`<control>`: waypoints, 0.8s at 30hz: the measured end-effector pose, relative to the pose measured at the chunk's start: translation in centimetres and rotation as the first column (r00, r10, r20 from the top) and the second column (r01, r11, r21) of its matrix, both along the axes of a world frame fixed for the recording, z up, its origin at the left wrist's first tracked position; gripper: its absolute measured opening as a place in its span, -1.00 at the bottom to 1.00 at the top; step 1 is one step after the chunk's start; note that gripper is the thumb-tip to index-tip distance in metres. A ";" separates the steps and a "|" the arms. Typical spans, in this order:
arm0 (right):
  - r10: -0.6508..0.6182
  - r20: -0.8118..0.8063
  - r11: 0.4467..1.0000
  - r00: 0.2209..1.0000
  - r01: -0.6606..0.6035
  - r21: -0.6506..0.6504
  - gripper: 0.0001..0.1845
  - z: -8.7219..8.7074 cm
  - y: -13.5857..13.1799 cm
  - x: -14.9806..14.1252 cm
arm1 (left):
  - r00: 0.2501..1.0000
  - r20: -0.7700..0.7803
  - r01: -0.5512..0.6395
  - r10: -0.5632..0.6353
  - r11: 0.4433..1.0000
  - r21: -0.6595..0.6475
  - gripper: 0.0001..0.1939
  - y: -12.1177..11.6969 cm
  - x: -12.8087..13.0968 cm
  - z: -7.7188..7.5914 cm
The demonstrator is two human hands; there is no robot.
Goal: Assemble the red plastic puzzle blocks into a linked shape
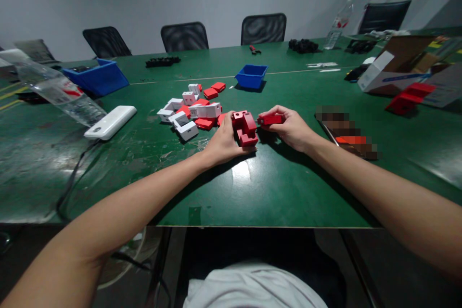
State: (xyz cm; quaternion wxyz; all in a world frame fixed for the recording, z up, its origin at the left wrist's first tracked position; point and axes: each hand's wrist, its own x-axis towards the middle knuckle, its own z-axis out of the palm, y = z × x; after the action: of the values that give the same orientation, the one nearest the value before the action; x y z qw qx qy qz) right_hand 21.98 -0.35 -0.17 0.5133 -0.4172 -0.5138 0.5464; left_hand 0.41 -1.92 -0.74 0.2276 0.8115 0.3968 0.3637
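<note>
My left hand (225, 143) is closed around a red plastic block (246, 129) with a notched, hollowed side, held just above or on the green table. Between the thumb and fingers of my right hand (290, 127) is a smaller, flat red plastic piece (271, 120). Its left end points at the block, with a narrow gap between them. Left of my left hand lies a loose pile of white plastic brackets (186, 130) and flat red pieces (205, 123). Part of the pile is hidden behind that hand.
A small blue bin (251, 77) stands beyond my hands, a larger blue bin (97, 78) at left. A white power bank (111, 122) with a cable lies near a tilted bottle (57, 89). At right are a phone (346, 134), a red part (410, 98) and an open carton (382, 74).
</note>
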 end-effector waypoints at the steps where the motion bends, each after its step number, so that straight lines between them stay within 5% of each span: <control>1: -0.003 -0.002 1.000 1.000 0.003 0.001 -0.59 0.0 0.0 0.0 | 1.000 0.002 -0.001 0.001 1.000 -0.002 -0.02 0.0 0.0 0.0; 24: -0.021 0.052 1.000 0.998 0.021 0.008 -0.50 0.8 -0.7 -0.4 | 1.000 -0.002 0.007 -0.007 1.000 0.013 -0.05 0.0 0.0 0.0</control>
State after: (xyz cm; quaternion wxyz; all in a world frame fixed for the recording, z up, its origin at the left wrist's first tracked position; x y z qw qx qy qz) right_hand 21.54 -1.00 0.61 0.5069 -0.4346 -0.5249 0.5278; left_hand 0.37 -1.88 -0.74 0.2230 0.8147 0.3919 0.3645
